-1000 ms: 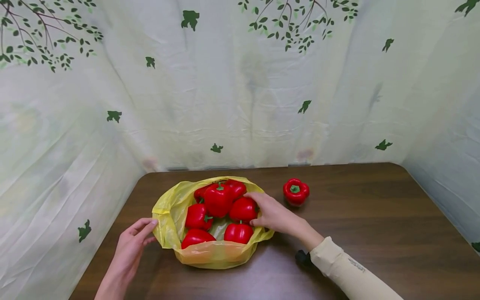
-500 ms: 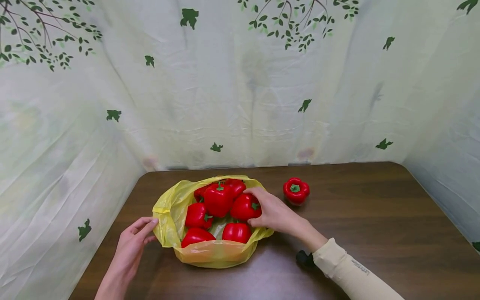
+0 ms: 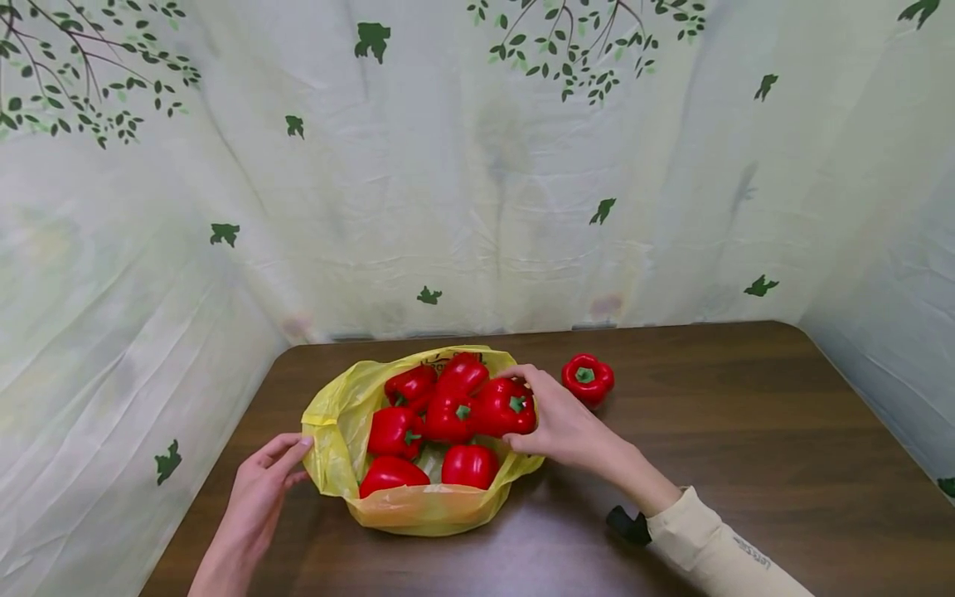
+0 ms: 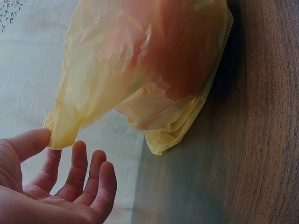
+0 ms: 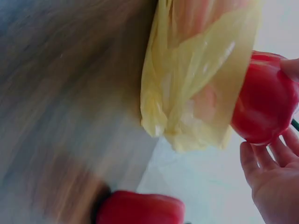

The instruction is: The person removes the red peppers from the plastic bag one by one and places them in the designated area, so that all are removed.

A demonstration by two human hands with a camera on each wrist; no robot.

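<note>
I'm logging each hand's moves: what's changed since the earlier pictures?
The right hand has shifted the held pepper rightward; a neighbouring pepper has tipped over toward it. Unchanged: the left hand pinching the yellow bag, and the lone pepper on the table.

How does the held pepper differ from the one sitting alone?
The right hand grips the held bell pepper at the open yellow bag; the lone bell pepper stands on the table. In the head view, the held pepper's stem shows right of centre, the lone pepper's nearly central. Both are red with green stems.
</note>
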